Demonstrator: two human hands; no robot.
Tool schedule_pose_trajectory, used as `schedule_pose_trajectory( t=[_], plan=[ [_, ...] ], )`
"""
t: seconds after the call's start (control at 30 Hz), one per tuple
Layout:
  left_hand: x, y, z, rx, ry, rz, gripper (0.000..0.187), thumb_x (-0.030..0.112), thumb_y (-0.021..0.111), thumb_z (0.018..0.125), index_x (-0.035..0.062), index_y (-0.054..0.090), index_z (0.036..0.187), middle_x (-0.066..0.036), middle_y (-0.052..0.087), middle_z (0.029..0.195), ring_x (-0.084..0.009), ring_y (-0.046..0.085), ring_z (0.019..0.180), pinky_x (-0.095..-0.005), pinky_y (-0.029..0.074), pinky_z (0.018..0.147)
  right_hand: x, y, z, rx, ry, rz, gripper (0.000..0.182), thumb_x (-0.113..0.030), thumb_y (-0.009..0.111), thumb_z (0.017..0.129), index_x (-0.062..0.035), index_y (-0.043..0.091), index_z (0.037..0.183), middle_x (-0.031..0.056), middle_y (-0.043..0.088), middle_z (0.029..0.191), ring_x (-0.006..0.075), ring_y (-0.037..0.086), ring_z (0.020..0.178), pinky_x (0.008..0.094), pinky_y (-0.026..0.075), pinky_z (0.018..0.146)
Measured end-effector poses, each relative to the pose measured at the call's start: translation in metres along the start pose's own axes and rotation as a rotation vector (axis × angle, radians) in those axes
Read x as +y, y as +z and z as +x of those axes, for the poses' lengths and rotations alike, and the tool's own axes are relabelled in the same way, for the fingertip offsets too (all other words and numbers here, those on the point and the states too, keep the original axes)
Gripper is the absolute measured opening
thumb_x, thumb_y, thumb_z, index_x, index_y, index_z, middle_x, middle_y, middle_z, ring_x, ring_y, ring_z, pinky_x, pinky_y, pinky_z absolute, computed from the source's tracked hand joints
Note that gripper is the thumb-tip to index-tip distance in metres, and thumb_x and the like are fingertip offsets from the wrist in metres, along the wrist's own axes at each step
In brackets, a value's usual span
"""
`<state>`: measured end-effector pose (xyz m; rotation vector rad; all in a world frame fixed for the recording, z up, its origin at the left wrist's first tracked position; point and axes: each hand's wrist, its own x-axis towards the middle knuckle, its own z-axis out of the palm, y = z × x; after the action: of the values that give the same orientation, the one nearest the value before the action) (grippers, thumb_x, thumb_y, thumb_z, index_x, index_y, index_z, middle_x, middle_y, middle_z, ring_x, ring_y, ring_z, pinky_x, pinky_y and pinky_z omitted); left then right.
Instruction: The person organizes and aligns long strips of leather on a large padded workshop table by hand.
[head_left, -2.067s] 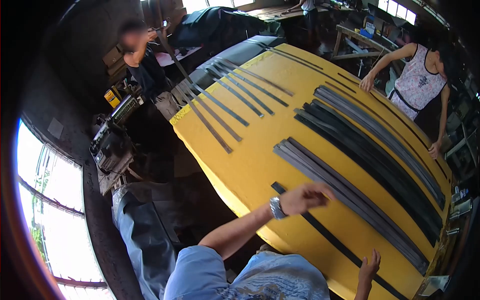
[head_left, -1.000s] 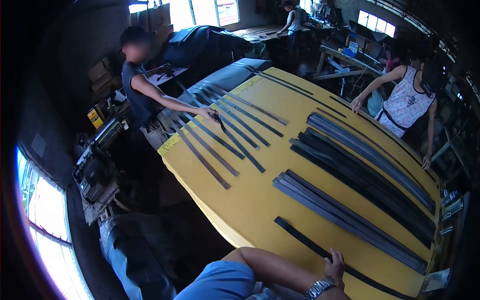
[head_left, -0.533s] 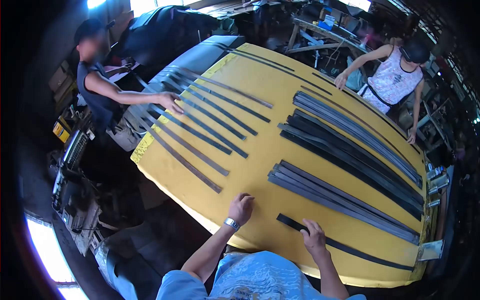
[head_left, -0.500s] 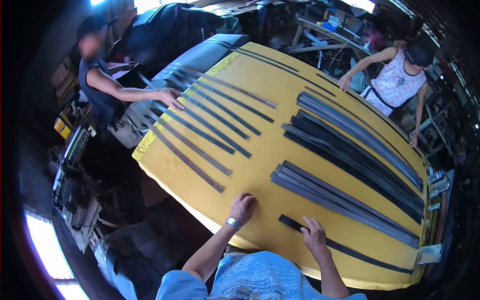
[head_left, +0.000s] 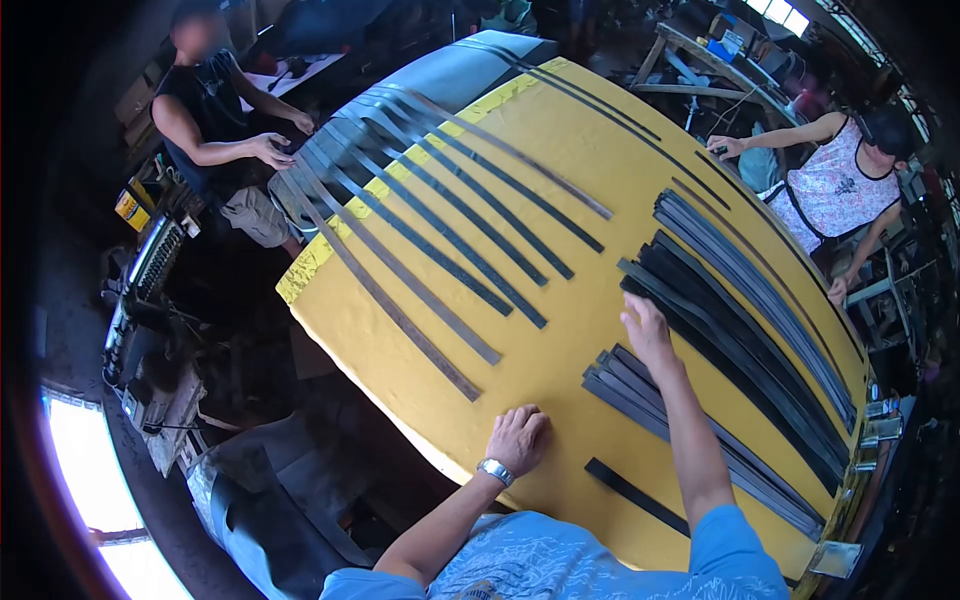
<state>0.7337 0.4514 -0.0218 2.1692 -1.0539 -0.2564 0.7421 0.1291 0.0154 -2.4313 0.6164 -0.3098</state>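
Observation:
My left hand (head_left: 519, 440), with a metal-banded watch (head_left: 495, 471) at the wrist, rests on the yellow tabletop (head_left: 540, 375), its fingers curled under and nothing showing in them. My right hand (head_left: 650, 332) is open, fingertips right by the near end of a bundle of black strips (head_left: 735, 345). Beneath my right forearm lies a bundle of grey strips (head_left: 630, 395), partly hidden by it. One single black strip (head_left: 635, 492) lies close to my body, its far part covered by my right arm.
Several long strips (head_left: 440, 240) lie spread over the left end. Another grey bundle (head_left: 755, 265) lies beyond the black one. One person (head_left: 215, 130) stands at the left end, another (head_left: 835, 190) along the far side. Metal clamps (head_left: 835, 558) sit at the right edge.
My right hand has moved up and away from the single black strip to the black bundle. The person at left has drawn their hand back from the strips. The view has shifted.

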Motion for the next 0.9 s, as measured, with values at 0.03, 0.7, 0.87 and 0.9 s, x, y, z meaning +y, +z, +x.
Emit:
schedule_pose_trajectory(
  t=[0.03, 0.7, 0.87, 0.9],
  plan=[
    [-0.001, 0.001, 0.0, -0.013, -0.015, 0.001, 0.022, 0.02, 0.064, 0.082, 0.0134, 0.06, 0.102, -0.008, 0.058, 0.108, -0.0287, 0.055, 0.097, -0.0415, 0.042, 0.084, 0.006, 0.004, 0.027, -0.012, -0.012, -0.014, 0.037, -0.015, 0.061, 0.086, -0.0021, 0.058, 0.121, 0.0191, 0.062, 0.115, 0.0349, 0.058, 0.11, 0.0397, 0.046, 0.095],
    [0.0, -0.006, 0.005, -0.124, -0.043, 0.071, 0.034, 0.026, 0.067, 0.077, 0.0178, 0.061, 0.109, -0.002, 0.057, 0.112, -0.0229, 0.055, 0.096, -0.0384, 0.041, 0.083, 0.107, 0.051, 0.25, 0.142, 0.354, 0.166, 0.015, -0.015, 0.055, 0.085, -0.0103, 0.066, 0.095, 0.0134, 0.069, 0.091, 0.0261, 0.067, 0.081, 0.0431, 0.052, 0.071],
    [-0.001, -0.006, 0.001, -0.103, -0.016, 0.066, 0.035, 0.03, 0.067, 0.079, 0.0161, 0.061, 0.11, -0.007, 0.056, 0.114, -0.0283, 0.053, 0.1, -0.042, 0.04, 0.087, 0.08, -0.025, 0.197, 0.138, 0.425, 0.718, 0.009, -0.016, 0.056, 0.091, -0.0093, 0.059, 0.085, 0.0016, 0.055, 0.067, 0.0076, 0.053, 0.053, 0.0205, 0.041, 0.041],
    [0.001, -0.004, 0.003, -0.077, -0.011, 0.067, 0.034, 0.031, 0.067, 0.08, 0.0155, 0.061, 0.11, -0.009, 0.056, 0.114, -0.0298, 0.053, 0.101, -0.0428, 0.04, 0.088, 0.087, -0.036, 0.18, 0.151, 0.409, 0.803, 0.01, -0.018, 0.056, 0.092, -0.0094, 0.06, 0.089, 0.0019, 0.058, 0.07, 0.0074, 0.053, 0.054, 0.0206, 0.041, 0.042]
  ],
)
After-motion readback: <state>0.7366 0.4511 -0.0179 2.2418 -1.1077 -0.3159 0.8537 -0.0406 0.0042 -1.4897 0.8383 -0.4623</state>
